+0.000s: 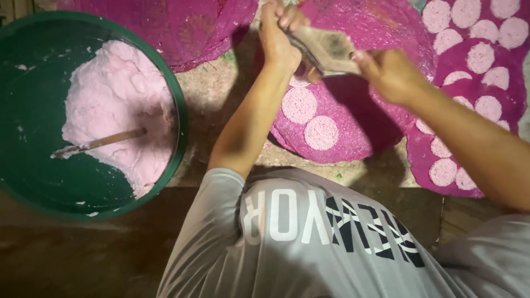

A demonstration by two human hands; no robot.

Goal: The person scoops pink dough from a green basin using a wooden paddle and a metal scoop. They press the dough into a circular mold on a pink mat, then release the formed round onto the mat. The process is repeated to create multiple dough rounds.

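While both hands grip a flat wooden tool (326, 51) over the magenta mat (353, 129), the left hand (279, 34) closes on its handle, the right hand (386, 72) on its end, beside pink discs (309, 118).

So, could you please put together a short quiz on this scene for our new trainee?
1. True or false: both hands grip the same flat tool.
2. What lies in the green basin? A) clear water B) pale pink dough with a stick in it C) dry leaves
3. Fill in: the pale pink discs lie on ______ mats.

Key
1. True: the left hand and the right hand hold the flat tool at opposite ends, above a magenta mat.
2. B: pink dough with a stick poking into it.
3. Magenta: the pink discs rest on them.
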